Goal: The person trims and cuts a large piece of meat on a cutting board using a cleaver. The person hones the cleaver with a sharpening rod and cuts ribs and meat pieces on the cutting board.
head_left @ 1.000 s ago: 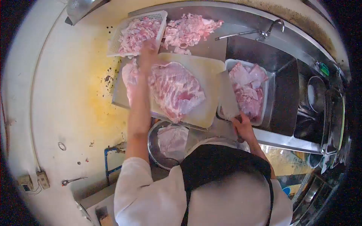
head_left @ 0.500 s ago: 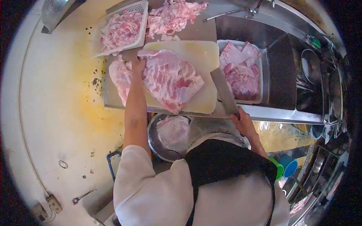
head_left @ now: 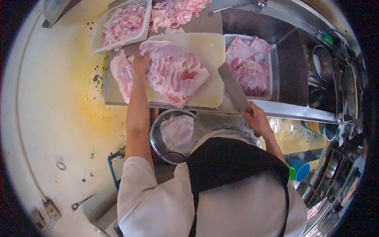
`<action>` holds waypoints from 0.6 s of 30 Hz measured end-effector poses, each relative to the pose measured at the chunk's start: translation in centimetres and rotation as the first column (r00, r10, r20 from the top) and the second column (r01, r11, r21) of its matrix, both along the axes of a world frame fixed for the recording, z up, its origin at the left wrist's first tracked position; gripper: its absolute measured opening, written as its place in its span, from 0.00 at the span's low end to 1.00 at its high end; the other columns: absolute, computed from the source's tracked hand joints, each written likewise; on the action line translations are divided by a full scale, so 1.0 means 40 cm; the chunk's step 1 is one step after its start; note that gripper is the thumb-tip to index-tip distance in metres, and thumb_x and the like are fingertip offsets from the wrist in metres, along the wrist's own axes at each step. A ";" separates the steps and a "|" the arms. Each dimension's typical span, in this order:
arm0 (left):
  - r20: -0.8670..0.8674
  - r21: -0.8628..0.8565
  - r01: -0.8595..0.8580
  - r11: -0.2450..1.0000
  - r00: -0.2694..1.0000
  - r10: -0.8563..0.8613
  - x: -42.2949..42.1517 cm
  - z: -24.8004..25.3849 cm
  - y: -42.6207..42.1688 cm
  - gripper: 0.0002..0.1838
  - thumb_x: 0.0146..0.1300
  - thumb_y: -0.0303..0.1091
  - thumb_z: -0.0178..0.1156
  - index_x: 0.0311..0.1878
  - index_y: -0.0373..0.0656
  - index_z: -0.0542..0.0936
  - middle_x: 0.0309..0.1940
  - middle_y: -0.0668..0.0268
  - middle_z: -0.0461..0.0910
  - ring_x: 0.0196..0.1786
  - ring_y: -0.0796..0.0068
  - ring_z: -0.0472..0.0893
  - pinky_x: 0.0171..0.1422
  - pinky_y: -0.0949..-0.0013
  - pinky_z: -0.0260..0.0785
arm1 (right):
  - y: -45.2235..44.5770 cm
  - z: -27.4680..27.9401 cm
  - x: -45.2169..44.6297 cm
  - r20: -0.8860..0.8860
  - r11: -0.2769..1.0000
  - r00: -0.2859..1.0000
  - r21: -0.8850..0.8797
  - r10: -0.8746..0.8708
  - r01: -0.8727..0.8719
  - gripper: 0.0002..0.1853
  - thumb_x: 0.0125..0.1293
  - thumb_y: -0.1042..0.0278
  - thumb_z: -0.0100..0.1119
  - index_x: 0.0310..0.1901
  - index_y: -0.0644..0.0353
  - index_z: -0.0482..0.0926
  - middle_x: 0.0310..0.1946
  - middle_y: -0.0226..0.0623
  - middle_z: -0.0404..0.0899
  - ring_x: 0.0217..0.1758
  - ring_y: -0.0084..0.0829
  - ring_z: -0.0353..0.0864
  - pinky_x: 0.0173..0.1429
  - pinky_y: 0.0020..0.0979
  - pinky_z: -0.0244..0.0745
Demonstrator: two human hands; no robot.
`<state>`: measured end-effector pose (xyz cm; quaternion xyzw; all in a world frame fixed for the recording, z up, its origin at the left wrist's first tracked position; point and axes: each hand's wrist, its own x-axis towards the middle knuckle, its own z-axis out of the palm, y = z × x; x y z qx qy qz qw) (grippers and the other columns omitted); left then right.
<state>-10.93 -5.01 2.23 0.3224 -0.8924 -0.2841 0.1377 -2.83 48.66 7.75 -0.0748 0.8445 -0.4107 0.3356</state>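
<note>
A large slab of raw meat [head_left: 177, 73] lies on the pale cutting board [head_left: 215, 43]. At the slab's left edge is my left hand [head_left: 141, 64], close to a smaller meat piece [head_left: 123, 75]; its fingers are blurred and partly hidden, so their grip is unclear. My right hand [head_left: 257, 118] is closed round the handle of a broad-bladed cleaver [head_left: 233, 89]. The blade points up and left, over the board's right side, beside a white tray of meat pieces [head_left: 250, 75].
Trimmings fill a white perforated basket [head_left: 148, 19] at the upper left, with a loose pile of trimmings [head_left: 177, 14] beside it. Below the board sits a metal bowl holding meat [head_left: 177, 132]. A sink [head_left: 292, 71] and a faucet [head_left: 260, 5] are to the right.
My left hand has come down from the basket to the slab's left edge. The cleaver has stayed in my right hand, its blade now more slanted. The whole view has shifted, moving the board upward.
</note>
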 end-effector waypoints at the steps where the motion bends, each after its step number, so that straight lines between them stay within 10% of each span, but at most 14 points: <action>1: -0.015 0.165 -0.031 0.986 0.999 0.034 -0.001 0.052 0.032 0.28 0.57 0.51 0.67 0.54 0.38 0.81 0.42 0.45 0.85 0.46 0.48 0.85 0.50 0.56 0.75 | 0.002 0.025 -0.005 0.067 0.999 0.998 -0.031 0.009 -0.007 0.22 0.67 0.59 0.63 0.53 0.68 0.74 0.31 0.47 0.80 0.31 0.38 0.80 0.37 0.42 0.75; 4: -0.252 -0.374 0.136 0.917 0.937 -0.241 -0.027 0.112 0.074 0.25 0.57 0.44 0.68 0.53 0.37 0.82 0.35 0.51 0.86 0.37 0.58 0.84 0.44 0.61 0.74 | 0.014 0.046 -0.013 0.212 0.985 0.970 -0.143 0.122 -0.092 0.21 0.66 0.58 0.64 0.52 0.66 0.75 0.30 0.42 0.79 0.28 0.32 0.78 0.34 0.38 0.74; 10: -0.026 0.073 0.300 0.951 0.954 -0.299 -0.051 0.497 0.338 0.24 0.56 0.40 0.68 0.53 0.36 0.82 0.37 0.63 0.86 0.38 0.75 0.82 0.44 0.68 0.74 | -0.080 -0.064 -0.057 0.167 0.855 0.875 -0.360 0.454 -0.375 0.22 0.67 0.60 0.60 0.56 0.66 0.73 0.25 0.32 0.75 0.20 0.23 0.73 0.26 0.29 0.69; 14: -0.591 0.267 0.424 0.865 0.781 -0.200 -0.041 0.662 0.352 0.25 0.55 0.37 0.70 0.55 0.35 0.80 0.42 0.64 0.84 0.43 0.76 0.82 0.48 0.74 0.74 | -0.184 -0.064 -0.111 0.238 0.817 0.884 -0.528 0.403 -0.230 0.27 0.68 0.61 0.60 0.63 0.69 0.69 0.21 0.29 0.73 0.17 0.20 0.70 0.21 0.27 0.66; 18: -0.622 0.282 0.601 0.748 0.708 -0.334 0.068 0.764 0.277 0.22 0.52 0.30 0.67 0.51 0.36 0.80 0.39 0.66 0.83 0.41 0.76 0.82 0.48 0.74 0.74 | -0.257 -0.008 -0.135 0.166 0.874 0.961 -0.470 0.221 -0.120 0.31 0.68 0.62 0.59 0.67 0.70 0.65 0.21 0.30 0.73 0.17 0.21 0.71 0.21 0.28 0.67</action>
